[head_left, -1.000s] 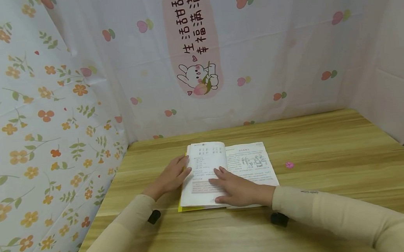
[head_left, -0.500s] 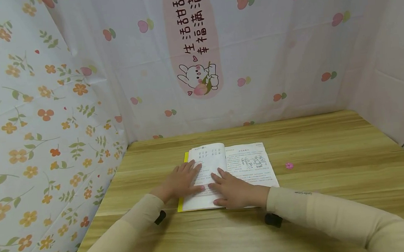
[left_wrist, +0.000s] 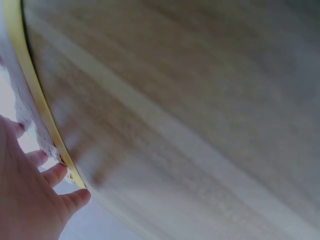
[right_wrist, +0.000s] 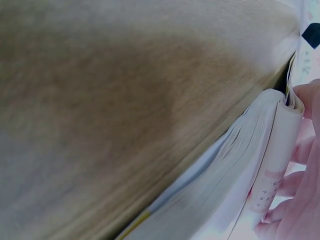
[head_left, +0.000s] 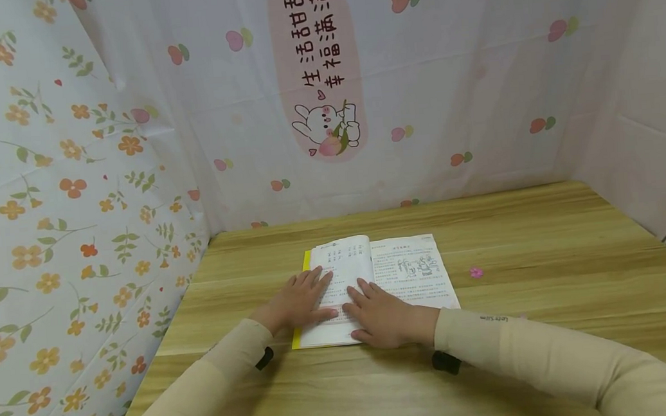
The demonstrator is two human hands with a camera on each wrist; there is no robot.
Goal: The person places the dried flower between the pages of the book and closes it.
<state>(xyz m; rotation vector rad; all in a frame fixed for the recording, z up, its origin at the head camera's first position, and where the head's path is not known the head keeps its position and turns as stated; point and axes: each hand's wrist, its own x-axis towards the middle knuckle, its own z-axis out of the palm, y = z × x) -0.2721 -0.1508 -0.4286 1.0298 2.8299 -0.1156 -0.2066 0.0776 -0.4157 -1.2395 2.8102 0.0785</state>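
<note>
1. Book (head_left: 372,276) lies open and flat on the desk (head_left: 544,245), toward its left and about midway between the near and far edges; a yellow cover edge shows along the left side, and the spine runs near to far
2. Both hands rest on the near part of the left page: the left hand (head_left: 301,297) lies with fingers straight and spread, pressing the page near its outer edge, and the right hand (head_left: 383,314) lies flat with fingers extended, reaching across from the near end of the spine; neither curls round or pinches anything
3. From the hands the book stretches away toward the far side; the two are about equally close to it, fingertips nearly meeting on the page
4. In the right wrist view the stacked page edges (right_wrist: 235,165) bulge up beside the fingers (right_wrist: 307,100)
5. A small pink item (head_left: 477,273) sits on the desk, well right of the book
6. The desk is pale wood grain, and patterned sheets (head_left: 475,82) with flowers, fruit and a rabbit panel hang at the left and far sides
</note>
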